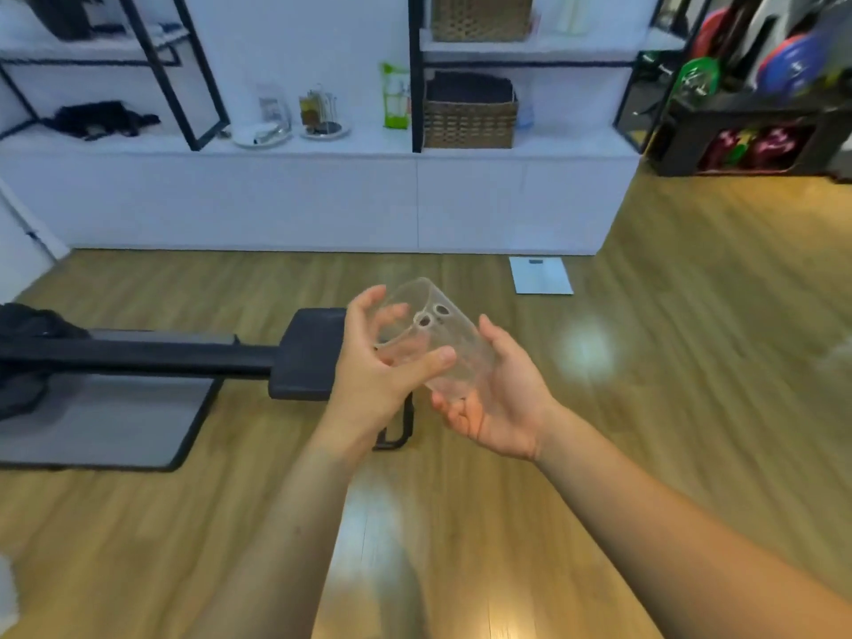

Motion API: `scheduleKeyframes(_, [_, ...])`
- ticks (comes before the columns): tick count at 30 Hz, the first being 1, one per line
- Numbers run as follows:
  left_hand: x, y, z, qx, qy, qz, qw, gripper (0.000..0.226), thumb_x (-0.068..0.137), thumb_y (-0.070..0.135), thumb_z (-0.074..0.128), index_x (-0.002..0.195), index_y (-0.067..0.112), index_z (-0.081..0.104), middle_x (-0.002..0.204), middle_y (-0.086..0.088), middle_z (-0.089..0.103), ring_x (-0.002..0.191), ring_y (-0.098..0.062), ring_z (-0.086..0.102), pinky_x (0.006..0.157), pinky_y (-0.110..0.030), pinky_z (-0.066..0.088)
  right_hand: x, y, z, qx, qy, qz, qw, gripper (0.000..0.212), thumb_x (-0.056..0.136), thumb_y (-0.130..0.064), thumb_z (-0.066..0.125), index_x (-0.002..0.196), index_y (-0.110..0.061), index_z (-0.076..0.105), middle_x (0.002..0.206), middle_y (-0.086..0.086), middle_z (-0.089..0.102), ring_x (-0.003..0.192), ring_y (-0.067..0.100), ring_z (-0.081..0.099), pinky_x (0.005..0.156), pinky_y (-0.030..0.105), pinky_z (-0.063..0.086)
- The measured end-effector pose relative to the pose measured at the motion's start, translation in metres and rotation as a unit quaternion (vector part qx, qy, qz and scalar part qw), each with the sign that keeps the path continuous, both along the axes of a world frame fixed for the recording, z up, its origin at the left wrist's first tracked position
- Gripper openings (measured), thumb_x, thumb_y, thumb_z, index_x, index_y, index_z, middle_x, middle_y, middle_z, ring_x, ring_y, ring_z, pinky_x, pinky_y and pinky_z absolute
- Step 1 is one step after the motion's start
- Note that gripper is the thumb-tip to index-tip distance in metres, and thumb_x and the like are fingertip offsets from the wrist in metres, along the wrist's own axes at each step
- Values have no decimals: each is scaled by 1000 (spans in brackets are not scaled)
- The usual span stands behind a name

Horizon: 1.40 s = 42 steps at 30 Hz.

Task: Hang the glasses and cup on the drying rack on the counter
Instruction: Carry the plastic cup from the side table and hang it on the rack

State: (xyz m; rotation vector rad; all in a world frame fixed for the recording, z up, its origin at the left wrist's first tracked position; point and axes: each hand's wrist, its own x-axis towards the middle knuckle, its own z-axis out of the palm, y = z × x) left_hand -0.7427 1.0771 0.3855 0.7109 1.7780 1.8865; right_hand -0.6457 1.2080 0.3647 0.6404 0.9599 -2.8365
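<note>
A clear drinking glass [431, 329] lies tilted on its side between both my hands, above the wooden floor, its base toward the far side. My left hand [375, 366] wraps its left side, thumb across the front. My right hand [500, 398] cups it from below right, palm up. On the white counter at the back stands a wire drying rack [322, 115] on a round base, with a glass-like item hanging on it. Left of it sits a white dish [260, 133] with another clear glass. The frame is blurred.
A black exercise machine [184, 357] with a mat stretches across the floor on the left. A white bathroom scale [540, 275] lies near the counter. Wicker baskets [468, 115] fill the shelves. A rack of coloured weight plates [747, 108] stands at the far right.
</note>
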Motion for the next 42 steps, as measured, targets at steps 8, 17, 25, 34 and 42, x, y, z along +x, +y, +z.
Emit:
scheduleKeyframes(8, [-126, 151, -15, -68, 92, -53, 992, 97, 65, 13, 90, 141, 34, 33, 126, 0, 57, 107, -8, 65, 85, -25, 56, -112, 165, -13, 205, -22, -65, 976, 64, 85, -66, 54, 127, -18, 61, 102, 14, 67, 64, 22, 61, 54, 31, 53])
scheduleKeyframes(17, [-273, 300, -2, -210, 156, 47, 964, 82, 61, 24, 92, 127, 31, 46, 118, 18, 54, 102, 2, 57, 71, -7, 49, -309, 334, 15, 441, -39, -52, 895, 36, 83, -55, 67, 108, -31, 60, 101, 0, 70, 77, 19, 67, 56, 31, 50])
scheduleKeyframes(25, [-429, 433, -25, -252, 167, 83, 949, 82, 53, 36, 91, 118, 43, 41, 116, 28, 54, 107, 11, 53, 78, -7, 43, -474, 454, 12, 602, 22, -15, 798, 56, 71, -62, 72, 118, -40, 52, 108, -18, 57, 99, 2, 57, 81, 29, 49])
scheduleKeyframes(34, [-628, 596, -33, -240, 154, 93, 954, 95, 45, 42, 88, 128, 33, 44, 120, 16, 57, 104, 1, 58, 79, -21, 50, -664, 607, 31, 682, 2, 25, 731, 77, 72, -61, 73, 137, -39, 39, 126, -8, 51, 113, 13, 52, 94, 31, 45])
scheduleKeyframes(42, [-801, 642, -26, -237, 149, 190, 941, 97, 48, 46, 88, 131, 31, 42, 125, 15, 57, 112, -5, 57, 93, -36, 53, -869, 656, 35, 708, 80, 77, 698, 79, 72, -57, 76, 138, -35, 40, 123, -5, 54, 110, 17, 55, 94, 37, 47])
